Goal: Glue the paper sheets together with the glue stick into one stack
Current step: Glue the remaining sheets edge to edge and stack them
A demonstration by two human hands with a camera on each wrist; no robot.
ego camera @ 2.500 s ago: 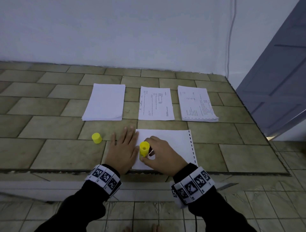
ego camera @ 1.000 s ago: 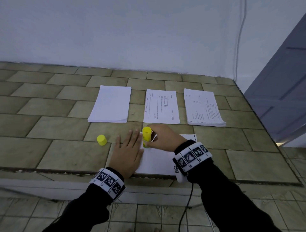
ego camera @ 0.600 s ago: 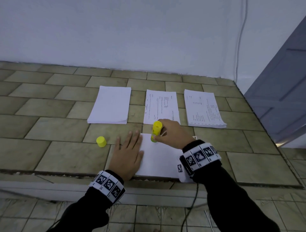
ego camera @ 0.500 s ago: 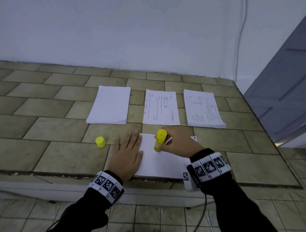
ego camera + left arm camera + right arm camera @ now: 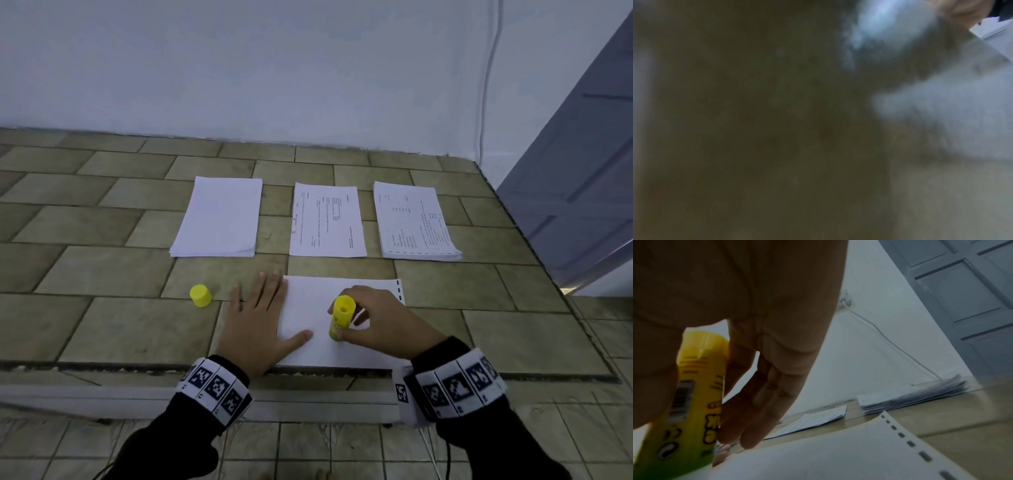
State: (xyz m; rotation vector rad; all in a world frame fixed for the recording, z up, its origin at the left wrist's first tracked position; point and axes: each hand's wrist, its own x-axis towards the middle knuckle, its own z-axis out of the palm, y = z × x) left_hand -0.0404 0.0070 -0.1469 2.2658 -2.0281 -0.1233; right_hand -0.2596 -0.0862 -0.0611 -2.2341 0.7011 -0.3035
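A white sheet point(image 5: 308, 308) with a punched right edge lies near the front of the tiled ledge. My left hand point(image 5: 258, 318) lies flat with spread fingers on the sheet's left edge. My right hand point(image 5: 373, 322) grips the yellow glue stick point(image 5: 340, 317), held tip down against the sheet's middle. In the right wrist view the glue stick point(image 5: 692, 402) stands between thumb and fingers above the sheet point(image 5: 838, 459). The yellow cap point(image 5: 200, 295) stands on the tiles left of my left hand. The left wrist view is dark and blurred.
Three paper piles lie in a row further back: a blank stack point(image 5: 219, 216) at left, a printed sheet point(image 5: 325, 221) in the middle, a printed stack point(image 5: 412, 222) at right. A white wall rises behind; a grey door point(image 5: 582, 171) stands at right. The ledge's front edge point(image 5: 102, 366) runs below my wrists.
My right hand has drawn the glue stick from the sheet's far edge toward me and to the right, across the sheet. The left hand has stayed flat on the sheet.
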